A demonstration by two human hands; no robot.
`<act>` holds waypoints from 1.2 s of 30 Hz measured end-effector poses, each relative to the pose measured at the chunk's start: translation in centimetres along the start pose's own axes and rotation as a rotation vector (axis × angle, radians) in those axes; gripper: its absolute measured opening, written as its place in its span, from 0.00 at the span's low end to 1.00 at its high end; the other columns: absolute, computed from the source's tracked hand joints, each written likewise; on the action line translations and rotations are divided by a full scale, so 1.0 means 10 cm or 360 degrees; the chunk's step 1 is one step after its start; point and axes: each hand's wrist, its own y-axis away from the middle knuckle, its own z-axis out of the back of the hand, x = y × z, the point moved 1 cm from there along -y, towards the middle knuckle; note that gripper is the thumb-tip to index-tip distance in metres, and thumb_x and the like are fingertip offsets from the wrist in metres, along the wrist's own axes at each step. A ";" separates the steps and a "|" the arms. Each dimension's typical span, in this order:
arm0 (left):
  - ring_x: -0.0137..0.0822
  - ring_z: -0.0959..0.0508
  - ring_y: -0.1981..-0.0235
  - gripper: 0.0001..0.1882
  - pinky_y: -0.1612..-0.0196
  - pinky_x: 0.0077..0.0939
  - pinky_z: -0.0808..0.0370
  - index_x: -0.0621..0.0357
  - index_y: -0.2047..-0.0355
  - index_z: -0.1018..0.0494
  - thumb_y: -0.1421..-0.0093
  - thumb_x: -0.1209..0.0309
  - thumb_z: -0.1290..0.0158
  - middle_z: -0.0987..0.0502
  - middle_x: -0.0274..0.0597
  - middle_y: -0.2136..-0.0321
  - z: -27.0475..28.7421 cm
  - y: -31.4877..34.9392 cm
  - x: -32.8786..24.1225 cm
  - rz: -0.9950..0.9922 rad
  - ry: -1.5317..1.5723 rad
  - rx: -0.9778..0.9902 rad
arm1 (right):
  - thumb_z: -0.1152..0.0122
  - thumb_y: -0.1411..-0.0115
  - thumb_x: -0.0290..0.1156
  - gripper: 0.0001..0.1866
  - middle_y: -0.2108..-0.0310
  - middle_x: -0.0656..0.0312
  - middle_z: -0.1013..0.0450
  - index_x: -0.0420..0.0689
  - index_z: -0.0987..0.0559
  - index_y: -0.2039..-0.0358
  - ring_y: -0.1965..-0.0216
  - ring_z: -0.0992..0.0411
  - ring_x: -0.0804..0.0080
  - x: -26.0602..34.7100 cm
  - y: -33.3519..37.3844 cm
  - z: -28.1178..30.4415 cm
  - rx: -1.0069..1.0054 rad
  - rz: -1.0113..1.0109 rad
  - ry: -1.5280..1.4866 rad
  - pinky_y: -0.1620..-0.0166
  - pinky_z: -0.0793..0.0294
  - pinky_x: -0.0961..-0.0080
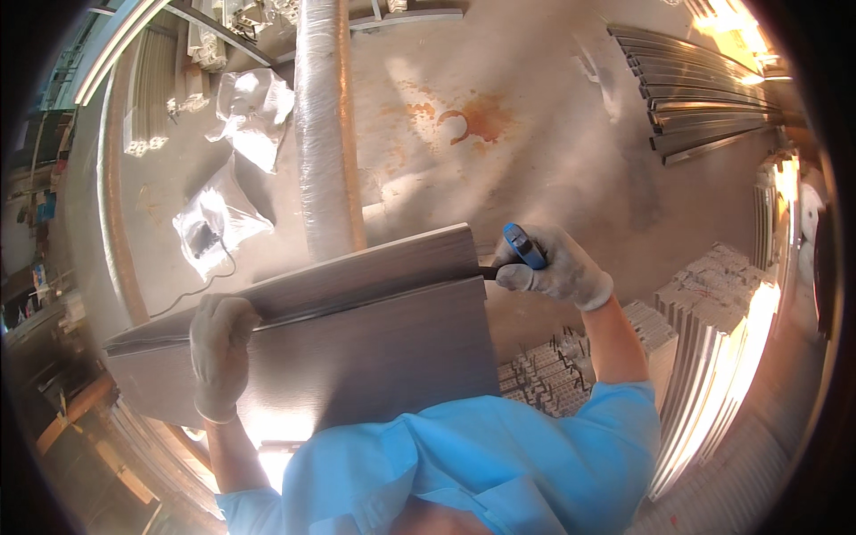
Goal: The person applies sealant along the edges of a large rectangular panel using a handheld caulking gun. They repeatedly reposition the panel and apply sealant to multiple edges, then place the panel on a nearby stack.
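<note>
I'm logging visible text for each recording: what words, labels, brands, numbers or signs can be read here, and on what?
None can be read.
Grey panels: no lettering visible.
Blue-and-black tool in the right hand: any marking is too small to read.
Small blue item near the left rim: too small and blurred to tell.

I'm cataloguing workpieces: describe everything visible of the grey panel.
The grey panel looks long, rigid and faintly grained, material unclear, with a dark lengthwise seam. It slants up rightward in view, brightly lit at lower left. The gloved left hand touches its left part; the right hand holds a blue tool beside its right end.
</note>
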 end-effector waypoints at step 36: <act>0.43 0.22 0.66 0.08 0.66 0.38 0.24 0.54 0.67 0.27 0.49 0.77 0.45 0.24 0.39 0.69 -0.44 -0.83 -1.09 -0.0793 -0.0085 0.0474 | 0.26 0.46 0.46 0.20 0.77 0.67 0.27 0.43 0.20 0.64 0.73 0.29 0.79 0.43 -0.24 0.17 0.0079 0.0209 0.0659 0.69 0.30 0.74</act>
